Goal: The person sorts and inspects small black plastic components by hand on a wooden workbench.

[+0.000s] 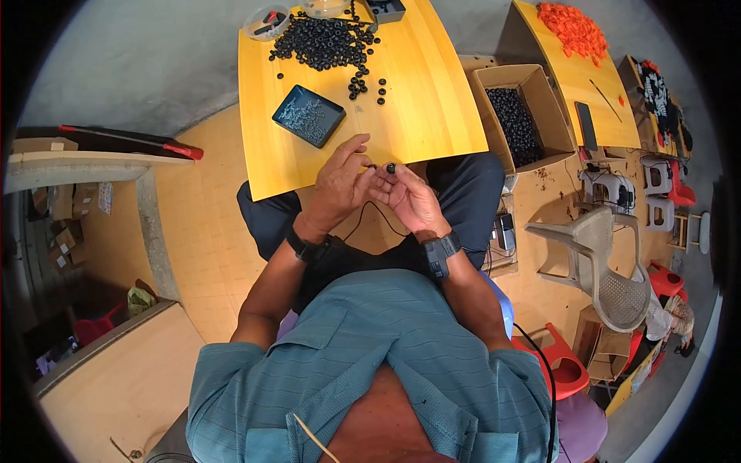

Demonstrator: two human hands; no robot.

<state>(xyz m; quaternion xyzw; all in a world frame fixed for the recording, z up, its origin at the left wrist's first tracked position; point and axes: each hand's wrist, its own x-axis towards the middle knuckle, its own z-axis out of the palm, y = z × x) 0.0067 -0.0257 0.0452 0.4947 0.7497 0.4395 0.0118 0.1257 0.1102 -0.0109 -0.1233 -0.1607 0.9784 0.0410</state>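
My right hand pinches a small black ring-shaped part between thumb and fingertips, just off the near edge of the yellow table. Close beside it, my left hand has its thumb and fingers drawn together, and the fingertips of both hands nearly meet. A tiny dark bit shows at the left fingertips, too small to name. Beyond my hands a black square tray holds many small grey metal pieces. A heap of black ring-shaped parts covers the far part of the table, with several loose ones to its right.
The yellow table spans the space before my knees. A clear round tub stands at its far left corner. To the right sits an open cardboard box of black parts. A grey plastic chair stands farther right; orange pieces lie on another table.
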